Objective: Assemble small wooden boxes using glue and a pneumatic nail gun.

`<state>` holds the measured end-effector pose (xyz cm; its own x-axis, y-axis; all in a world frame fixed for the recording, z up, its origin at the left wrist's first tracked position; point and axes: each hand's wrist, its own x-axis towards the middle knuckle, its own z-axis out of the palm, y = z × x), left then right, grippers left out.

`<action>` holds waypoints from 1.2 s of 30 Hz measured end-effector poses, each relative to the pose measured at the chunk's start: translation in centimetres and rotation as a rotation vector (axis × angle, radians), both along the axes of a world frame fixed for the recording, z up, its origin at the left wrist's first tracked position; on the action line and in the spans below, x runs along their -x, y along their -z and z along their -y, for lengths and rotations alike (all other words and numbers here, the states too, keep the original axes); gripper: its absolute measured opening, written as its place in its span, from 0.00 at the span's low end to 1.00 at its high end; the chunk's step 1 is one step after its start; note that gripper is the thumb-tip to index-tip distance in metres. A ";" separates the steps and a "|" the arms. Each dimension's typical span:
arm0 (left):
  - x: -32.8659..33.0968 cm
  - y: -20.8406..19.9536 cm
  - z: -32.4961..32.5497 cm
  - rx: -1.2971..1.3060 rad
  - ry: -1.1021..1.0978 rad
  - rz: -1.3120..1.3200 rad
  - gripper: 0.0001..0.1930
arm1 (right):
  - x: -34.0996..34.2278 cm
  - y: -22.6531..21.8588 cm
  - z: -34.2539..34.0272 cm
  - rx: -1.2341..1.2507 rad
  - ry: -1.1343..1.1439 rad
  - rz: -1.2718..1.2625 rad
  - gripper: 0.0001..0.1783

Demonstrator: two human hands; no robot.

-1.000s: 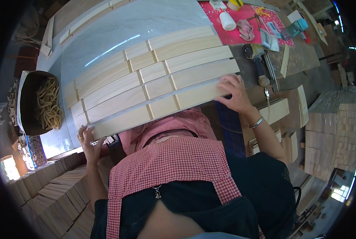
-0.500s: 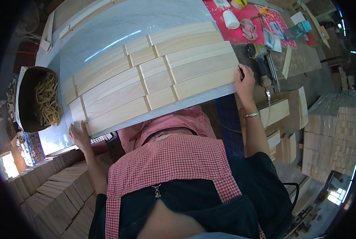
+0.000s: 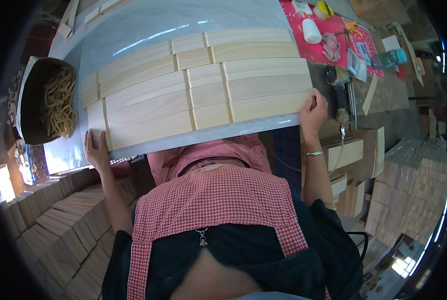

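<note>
Several pale wooden boards point(image 3: 148, 122) lie side by side in long rows on a grey-blue smooth tabletop point(image 3: 253, 131), with narrow grooves or joints running across them. At the near left corner, my left hand point(image 3: 97, 150) touches the boards' end, its thumb and fingers apart. Around the near right corner, my right hand point(image 3: 314, 112) is closed on the end of the nearest board, fingers curled and thumb at the near side. The undersides of the boards are hidden.
A box of pale looped bands point(image 3: 59, 107) stands at the left. Back right, a pink sheet point(image 3: 296, 22) carries a white bottle point(image 3: 311, 31) and a crumpled cloth point(image 3: 331, 46). A power tool with a hose point(image 3: 339, 90) lies right. Stacked wood point(image 3: 66, 225) rises lower left.
The whole view has turned slightly, so the boards and table appear more level and farther right. Both my hands stay at the ends of the boards.
</note>
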<state>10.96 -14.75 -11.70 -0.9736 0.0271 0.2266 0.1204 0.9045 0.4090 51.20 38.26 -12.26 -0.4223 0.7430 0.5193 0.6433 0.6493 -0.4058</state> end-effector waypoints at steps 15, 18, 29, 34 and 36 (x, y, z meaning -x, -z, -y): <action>4.3 1.3 -3.7 0.233 0.071 -0.085 0.28 | 4.7 -0.2 -4.8 -0.008 -0.028 0.139 0.16; 4.4 1.1 -3.7 0.226 0.069 -0.096 0.28 | 5.1 -0.2 -4.4 -0.039 0.006 0.170 0.16; 9.7 2.5 -4.5 0.299 0.010 -0.198 0.31 | 8.9 -0.3 -6.9 -0.205 -0.010 0.096 0.13; 11.5 2.5 -6.0 0.277 0.034 -0.124 0.32 | 11.2 -0.7 -7.6 -0.155 -0.052 0.137 0.11; 11.1 2.5 -5.8 0.248 0.048 -0.133 0.32 | 11.2 -0.4 -7.6 -0.146 -0.041 0.165 0.09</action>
<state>-0.15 -8.90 -14.20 -0.9319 0.1429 0.3334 0.2034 0.9669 0.1539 40.04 45.87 -11.85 -0.5385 0.6455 0.5417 0.6651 0.7203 -0.1971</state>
